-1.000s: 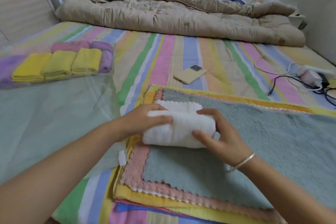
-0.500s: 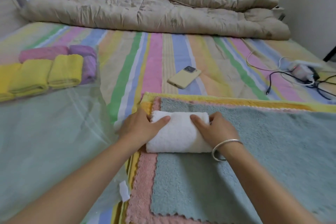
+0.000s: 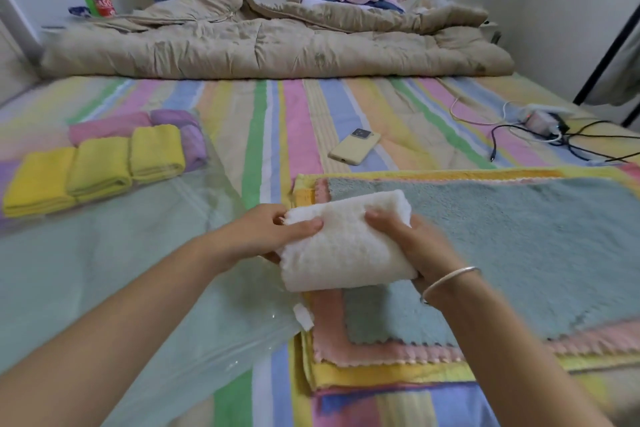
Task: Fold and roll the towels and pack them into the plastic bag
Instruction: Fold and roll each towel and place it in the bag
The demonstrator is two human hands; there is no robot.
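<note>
A rolled white towel [image 3: 346, 243] is lifted above the stack of flat towels [image 3: 485, 253], whose top one is grey-blue over pink and yellow ones. My left hand [image 3: 273, 232] grips the roll's left end, thumb on top. My right hand [image 3: 412, 243] grips its right end. The clear plastic bag [image 3: 121, 270] lies spread on the bed to the left. Inside its far end sit rolled yellow towels [image 3: 100, 166] with pink and purple rolls [image 3: 145, 121] behind them.
A phone in a beige case [image 3: 355, 146] lies on the striped sheet beyond the stack. Cables and a power strip [image 3: 540, 121] sit at the right. A bunched beige quilt [image 3: 277, 42] runs across the far end of the bed.
Both hands have lifted the white roll off the flat stack; half a second ago it lay on the towels with the hands pressing its ends. The view has shifted slightly.
</note>
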